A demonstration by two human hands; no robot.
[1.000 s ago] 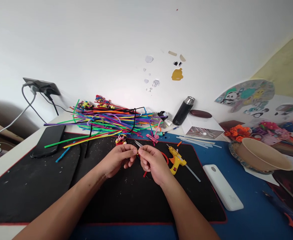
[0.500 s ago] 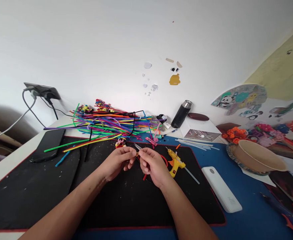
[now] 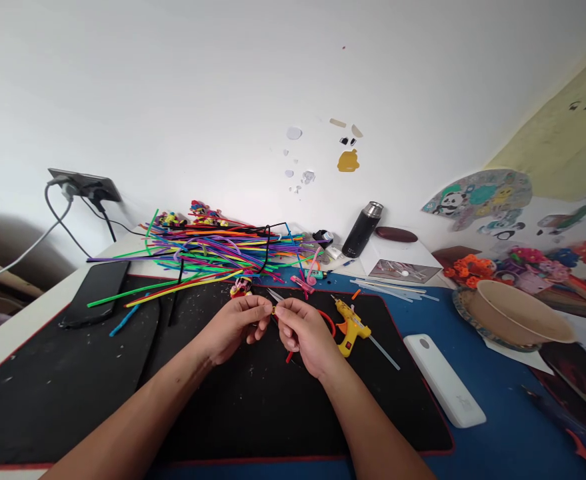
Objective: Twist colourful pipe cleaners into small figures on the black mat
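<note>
My left hand (image 3: 241,325) and my right hand (image 3: 307,333) meet above the black mat (image 3: 253,407). Their thumbs and forefingers pinch a tiny yellow piece (image 3: 273,310) from both sides; its shape is mostly covered by the fingertips. Scissor blades (image 3: 275,295) point out just behind the hands, the handles hidden. Beyond my left fingers sits a small red, black and yellow figure (image 3: 241,287). A red pipe cleaner (image 3: 331,322) curves past my right hand. Right of that hand lies a yellow hot glue gun (image 3: 351,327) with a glue stick in its back.
Colourful pipe cleaners (image 3: 213,247) pile up along the wall. A black phone (image 3: 95,293) rests at left. Toward the right are a black thermos (image 3: 363,230), loose glue sticks (image 3: 393,288), a white power bank (image 3: 445,380) and a beige bowl (image 3: 523,313).
My hands keep their pinch on the tiny yellow piece, with only slight finger movement. The whole view has shifted a little.
</note>
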